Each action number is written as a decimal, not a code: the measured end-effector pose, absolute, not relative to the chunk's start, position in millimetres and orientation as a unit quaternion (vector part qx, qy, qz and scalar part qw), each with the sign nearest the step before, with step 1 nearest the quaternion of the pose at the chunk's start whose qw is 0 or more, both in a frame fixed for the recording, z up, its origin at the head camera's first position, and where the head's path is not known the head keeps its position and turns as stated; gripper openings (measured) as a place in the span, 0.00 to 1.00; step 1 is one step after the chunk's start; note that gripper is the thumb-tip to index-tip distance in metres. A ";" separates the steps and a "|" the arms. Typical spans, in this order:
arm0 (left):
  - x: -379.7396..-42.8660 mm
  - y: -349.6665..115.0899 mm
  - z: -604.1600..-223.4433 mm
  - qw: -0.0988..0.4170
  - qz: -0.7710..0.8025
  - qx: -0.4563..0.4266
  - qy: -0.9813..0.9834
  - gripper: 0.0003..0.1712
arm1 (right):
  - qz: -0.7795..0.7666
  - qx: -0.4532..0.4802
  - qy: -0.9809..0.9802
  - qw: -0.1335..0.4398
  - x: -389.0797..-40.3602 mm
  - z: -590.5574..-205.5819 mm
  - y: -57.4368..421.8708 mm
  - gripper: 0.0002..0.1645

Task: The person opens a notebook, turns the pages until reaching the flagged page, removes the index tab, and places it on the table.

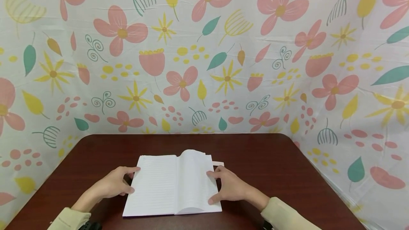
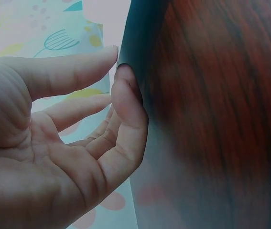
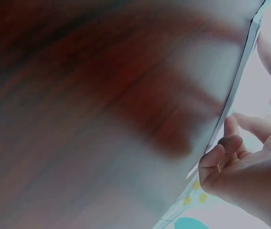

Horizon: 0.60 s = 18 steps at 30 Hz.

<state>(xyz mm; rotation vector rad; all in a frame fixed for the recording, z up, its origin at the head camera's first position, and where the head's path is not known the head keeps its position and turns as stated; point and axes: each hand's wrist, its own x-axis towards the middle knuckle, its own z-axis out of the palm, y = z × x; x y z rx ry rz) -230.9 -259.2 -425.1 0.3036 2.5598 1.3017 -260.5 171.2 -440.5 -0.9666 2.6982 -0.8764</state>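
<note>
An open notebook (image 1: 156,184) with lined white pages lies on the dark table, its right-hand leaves (image 1: 195,184) bulging up near the spine. My left hand (image 1: 112,184) holds its left edge, thumb and index finger spread along the margin. In the left wrist view, the left hand's fingers (image 2: 130,105) curl at the edge of the notebook. The right hand (image 1: 231,185) grips the opposite edge, with index finger and thumb on the page. The right wrist view shows the right hand's other fingers (image 3: 221,157) bent beside the notebook's edge (image 3: 238,81).
A pale strip (image 1: 218,163) sticks out past the notebook's upper right side. The reddish-brown table (image 1: 255,159) has rounded back corners. Floral-patterned cloth (image 1: 204,81) hangs behind it and along both sides.
</note>
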 end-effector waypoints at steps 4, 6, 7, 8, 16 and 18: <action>-230.7 -259.5 -425.8 0.130 0.451 0.107 0.876 0.43 | -0.279 -0.306 0.909 0.055 -259.6 -440.3 166.8 0.56; -230.7 -260.3 -426.5 0.130 0.453 0.108 0.876 0.43 | -0.274 -0.298 0.913 0.052 -259.8 -440.2 164.6 0.56; -230.5 -260.4 -426.7 0.130 0.453 0.109 0.875 0.43 | -0.272 -0.295 0.915 0.050 -260.0 -440.3 163.7 0.56; -230.4 -260.7 -427.1 0.130 0.454 0.110 0.874 0.43 | -0.272 -0.293 0.915 0.049 -260.2 -440.1 162.9 0.56; -229.2 -260.5 -426.4 0.130 0.458 0.112 0.872 0.43 | -0.312 -0.312 0.896 0.046 -266.0 -440.1 162.3 0.49; -229.4 -260.4 -425.3 0.129 0.459 0.115 0.872 0.42 | -0.323 -0.306 0.894 0.046 -267.0 -439.4 162.6 0.47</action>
